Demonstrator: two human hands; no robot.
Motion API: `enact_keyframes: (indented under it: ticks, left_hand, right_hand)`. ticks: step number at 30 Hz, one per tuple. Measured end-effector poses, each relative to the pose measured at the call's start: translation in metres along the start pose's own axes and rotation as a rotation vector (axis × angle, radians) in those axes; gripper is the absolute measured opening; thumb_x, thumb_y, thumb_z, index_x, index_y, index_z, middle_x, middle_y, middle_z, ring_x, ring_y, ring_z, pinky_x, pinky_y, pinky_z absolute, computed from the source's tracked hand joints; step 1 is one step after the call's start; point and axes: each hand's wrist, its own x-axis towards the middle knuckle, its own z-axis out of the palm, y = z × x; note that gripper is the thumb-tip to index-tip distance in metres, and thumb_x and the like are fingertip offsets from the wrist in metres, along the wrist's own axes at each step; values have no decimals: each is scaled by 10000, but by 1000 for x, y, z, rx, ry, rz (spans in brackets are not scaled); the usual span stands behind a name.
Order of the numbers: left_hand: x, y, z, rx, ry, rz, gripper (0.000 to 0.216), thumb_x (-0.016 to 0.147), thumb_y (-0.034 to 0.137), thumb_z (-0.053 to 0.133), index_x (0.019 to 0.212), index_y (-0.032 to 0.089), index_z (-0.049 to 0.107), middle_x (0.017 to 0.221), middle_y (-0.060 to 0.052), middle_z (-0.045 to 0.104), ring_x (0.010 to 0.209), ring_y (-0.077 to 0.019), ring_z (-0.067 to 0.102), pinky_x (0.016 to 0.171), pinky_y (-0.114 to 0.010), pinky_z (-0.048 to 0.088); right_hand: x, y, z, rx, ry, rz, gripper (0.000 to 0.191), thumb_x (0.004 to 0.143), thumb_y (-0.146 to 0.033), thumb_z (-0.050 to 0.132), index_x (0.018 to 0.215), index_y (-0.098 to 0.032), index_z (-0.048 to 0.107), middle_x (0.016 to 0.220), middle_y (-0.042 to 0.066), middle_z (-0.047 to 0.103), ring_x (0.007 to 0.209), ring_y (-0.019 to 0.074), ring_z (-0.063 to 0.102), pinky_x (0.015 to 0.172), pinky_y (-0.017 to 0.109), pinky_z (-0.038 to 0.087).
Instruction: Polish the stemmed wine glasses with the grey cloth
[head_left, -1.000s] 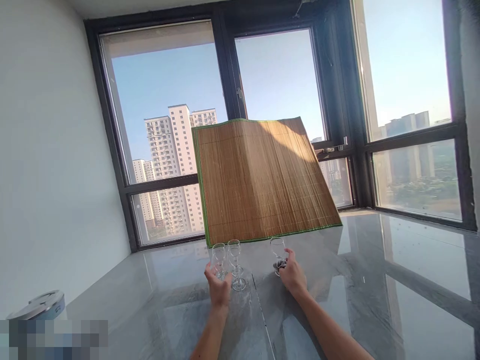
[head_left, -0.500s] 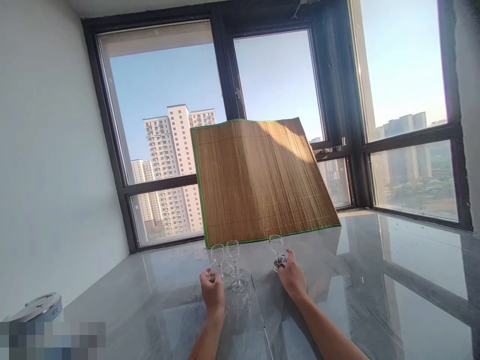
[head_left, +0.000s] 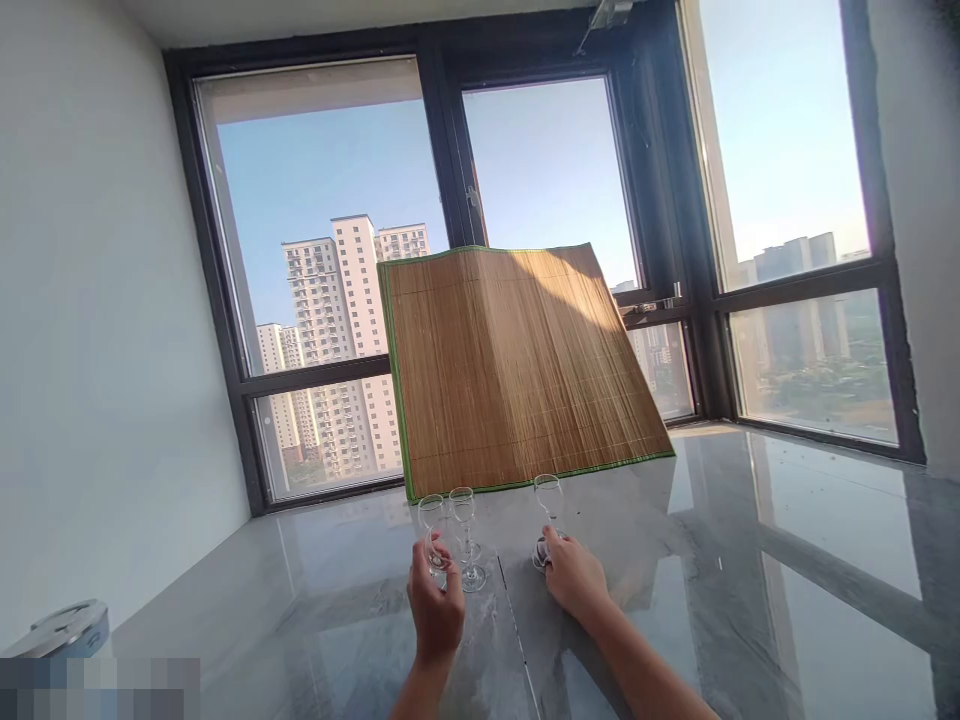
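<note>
My left hand [head_left: 436,605] is closed, thumb and fingers curled around something small and pale brownish that I cannot make out. It is right at the lower part of a clear stemmed glass [head_left: 431,512]; whether it touches that glass is unclear. Just right of it stands another clear stemmed glass [head_left: 462,508], with a round glass foot [head_left: 473,578] in front. My right hand [head_left: 576,577] has its fingers closed on a small dark-and-white object [head_left: 541,553], low beside a third stemmed glass [head_left: 548,490]. The fingers partly hide that object and the glass's base.
A bamboo mat [head_left: 517,370] with green edging leans against the window behind the glasses. The glossy grey tiled surface [head_left: 315,600] has a dark seam between the hands. A white-and-blue container [head_left: 71,630] stands at the lower left, beside the white wall [head_left: 97,300].
My left hand has shifted slightly right and down and turned, its fingers now rising by the left glass. My right hand has moved left and down with the dark-and-white object. The view tilted slightly.
</note>
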Motion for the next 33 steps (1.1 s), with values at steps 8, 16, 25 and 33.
enact_keyframes:
  ticks: [8, 16, 25, 33]
  left_hand:
    - [-6, 7, -2, 53, -168, 63, 316, 842, 237, 461, 1154, 213, 504, 834, -20, 638, 756, -172, 625, 774, -279, 498]
    - [-7, 4, 2, 70, -210, 117, 283, 869, 226, 453, 1141, 203, 529, 846, -25, 643, 753, -167, 623, 774, -281, 491]
    - [-10, 5, 5, 91, -284, 140, 327, 862, 220, 457, 1184, 193, 513, 935, -56, 661, 801, -180, 630, 784, -305, 499]
    - [-10, 5, 6, 109, -312, 115, 333, 851, 207, 449, 1177, 196, 516, 884, -38, 652, 785, -175, 627, 787, -303, 496]
  right_hand:
    - [4, -1, 1, -32, 9, -43, 551, 850, -170, 467, 1401, -175, 438, 1220, 159, 623, 1176, 292, 528, 852, 358, 423]
    - [-16, -11, 13, -84, -50, -201, 572, 923, -328, 420, 1476, -204, 340, 1397, 151, 506, 1229, 325, 439, 911, 460, 384]
    - [-7, -23, 15, 10, -27, -180, 618, 844, -74, 376, 1461, -105, 347, 1148, 161, 636, 1127, 290, 464, 859, 347, 363]
    - [-13, -31, 22, -67, 24, -184, 739, 812, -20, 368, 1517, -210, 263, 1402, 134, 489, 1131, 281, 494, 863, 340, 408]
